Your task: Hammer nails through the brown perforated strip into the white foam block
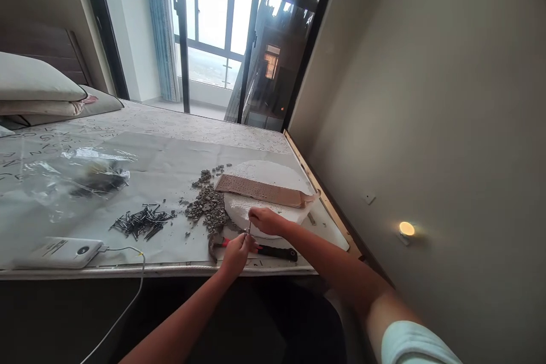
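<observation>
My left hand [236,253] is closed in a pinch on a small thin metal piece, likely a nail, just in front of a round white foam block [273,179]. Fingers curled, my right hand [265,219] rests on the block's near edge and meets the left hand's fingertips at the same small piece. A brown perforated strip [262,190] lies across the top of the block. A hammer [260,248] with a red and black handle lies on the sheet beneath my hands.
A pile of small grey metal bits [208,207] lies left of the block, and a heap of dark nails [143,221] farther left. A clear plastic bag [85,177], a white power bank [60,252] with cable, pillows [38,88], and a wall at right.
</observation>
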`<state>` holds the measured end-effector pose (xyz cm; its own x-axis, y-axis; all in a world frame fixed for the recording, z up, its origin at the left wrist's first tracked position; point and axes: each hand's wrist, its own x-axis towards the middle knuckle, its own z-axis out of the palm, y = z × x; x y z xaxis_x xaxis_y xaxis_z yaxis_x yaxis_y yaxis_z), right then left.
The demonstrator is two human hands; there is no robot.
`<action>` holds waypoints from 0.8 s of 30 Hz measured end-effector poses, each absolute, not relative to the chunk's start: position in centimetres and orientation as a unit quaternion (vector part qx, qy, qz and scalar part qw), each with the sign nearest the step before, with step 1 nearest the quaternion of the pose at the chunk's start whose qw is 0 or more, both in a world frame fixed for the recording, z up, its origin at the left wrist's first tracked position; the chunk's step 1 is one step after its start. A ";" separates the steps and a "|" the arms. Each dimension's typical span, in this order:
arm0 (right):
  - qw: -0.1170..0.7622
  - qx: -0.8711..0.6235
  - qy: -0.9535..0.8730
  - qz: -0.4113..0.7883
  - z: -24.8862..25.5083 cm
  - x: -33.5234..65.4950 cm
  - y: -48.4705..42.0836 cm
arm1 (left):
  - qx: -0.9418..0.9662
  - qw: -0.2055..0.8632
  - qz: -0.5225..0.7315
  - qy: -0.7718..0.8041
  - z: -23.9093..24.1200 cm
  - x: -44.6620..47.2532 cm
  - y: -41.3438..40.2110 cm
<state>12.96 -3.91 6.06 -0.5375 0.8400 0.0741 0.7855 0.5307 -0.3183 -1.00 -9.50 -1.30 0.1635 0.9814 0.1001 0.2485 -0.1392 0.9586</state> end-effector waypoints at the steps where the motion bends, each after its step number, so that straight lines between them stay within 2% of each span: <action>1: 0.121 -0.464 -0.868 0.131 5.8 12.7 -4.6 | 0.629 0.442 0.409 0.492 -1.4 -0.9 -9.9; 6: 0.158 -0.475 -0.853 0.149 4.8 12.7 -6.6 | 0.648 0.392 0.372 0.537 -1.9 -2.2 -11.3; 10: 0.169 -0.487 -0.841 0.162 4.4 12.4 -7.5 | 0.634 0.380 0.398 0.544 -1.7 -3.4 -11.1; 12: 0.168 -0.492 -0.837 0.171 4.1 12.0 -7.8 | 0.626 0.412 0.415 0.515 -1.4 -3.1 -10.8; 17: 0.169 -0.514 -0.823 0.171 3.1 12.2 -7.7 | 0.545 0.593 0.415 0.423 -1.5 -0.8 -9.6; 19: 0.167 -0.522 -0.820 0.165 2.8 13.3 -6.7 | 0.523 0.635 0.401 0.403 -1.9 0.1 -8.4; 21: 0.163 -0.532 -0.817 0.153 2.8 14.8 -4.9 | 0.553 0.611 0.389 0.410 -2.0 0.8 -6.5; 24: 0.155 -0.550 -0.812 0.119 3.3 17.1 -1.1 | 0.657 0.445 0.386 0.471 -1.3 1.4 -2.4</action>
<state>17.13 -1.06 3.25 -0.3469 0.9301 0.1207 0.8567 0.3666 -0.3628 1.42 -2.41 -1.30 0.2585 0.9620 0.0880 0.2754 -0.1607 0.9478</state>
